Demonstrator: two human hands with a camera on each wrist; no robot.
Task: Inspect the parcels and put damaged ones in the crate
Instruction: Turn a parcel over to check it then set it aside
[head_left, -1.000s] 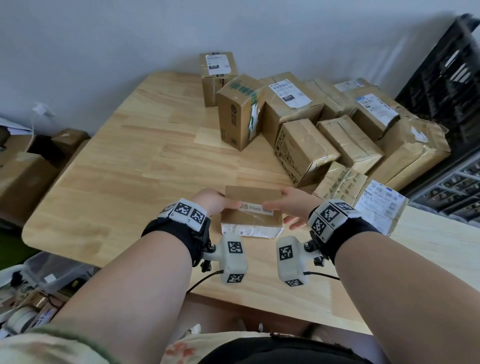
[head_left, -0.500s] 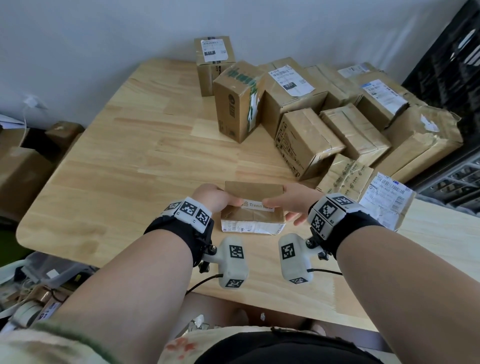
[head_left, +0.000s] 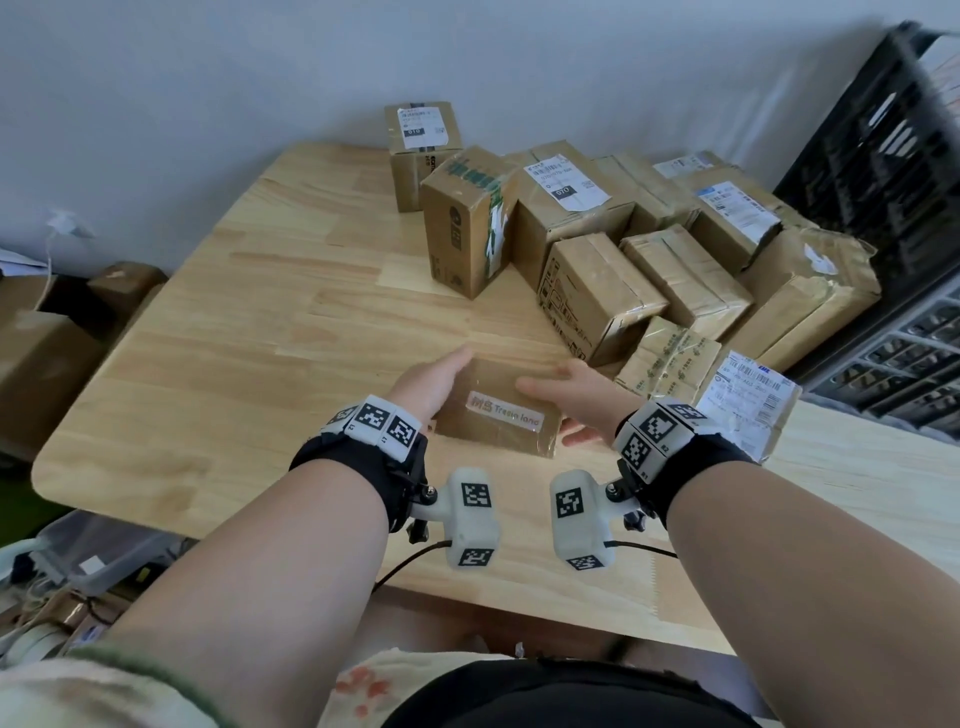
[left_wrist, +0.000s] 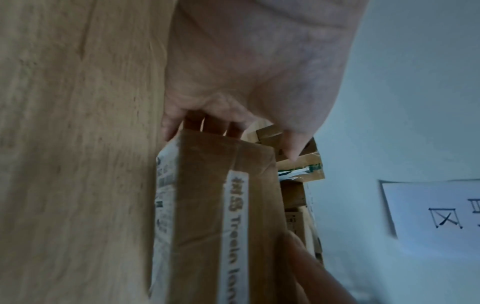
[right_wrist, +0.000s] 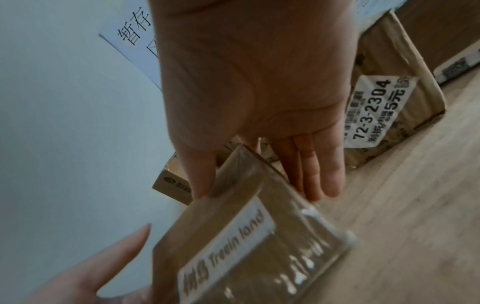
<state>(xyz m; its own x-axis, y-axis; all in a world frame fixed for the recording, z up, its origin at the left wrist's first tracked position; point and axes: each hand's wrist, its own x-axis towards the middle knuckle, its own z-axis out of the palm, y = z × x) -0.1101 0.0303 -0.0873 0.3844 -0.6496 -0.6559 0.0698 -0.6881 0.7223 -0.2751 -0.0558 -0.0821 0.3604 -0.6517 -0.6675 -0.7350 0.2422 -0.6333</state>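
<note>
Small parcel (head_left: 496, 410) held between left hand (head_left: 431, 384) and right hand (head_left: 576, 397): underside hidden in head view. Left fingers (left_wrist: 215, 127) go behind the parcel's far end, tips not visible. Right fingers (right_wrist: 319, 174) lie below the parcel; contact unclear. Parcel's near end is cut off by the bottom edge in both wrist views. White label on its side (left_wrist: 163, 205) is blurred, print unreadable. Clear tape (right_wrist: 306, 263) smeared by motion blur. Wall sign (left_wrist: 436, 218) past the grip is cut by the right edge. Black crate (head_left: 893, 171), to the right of the grip, runs off frame, inside not visible. Pile of parcels (head_left: 649, 249) beyond the grip: rear ones mostly covered, label text too small.
</note>
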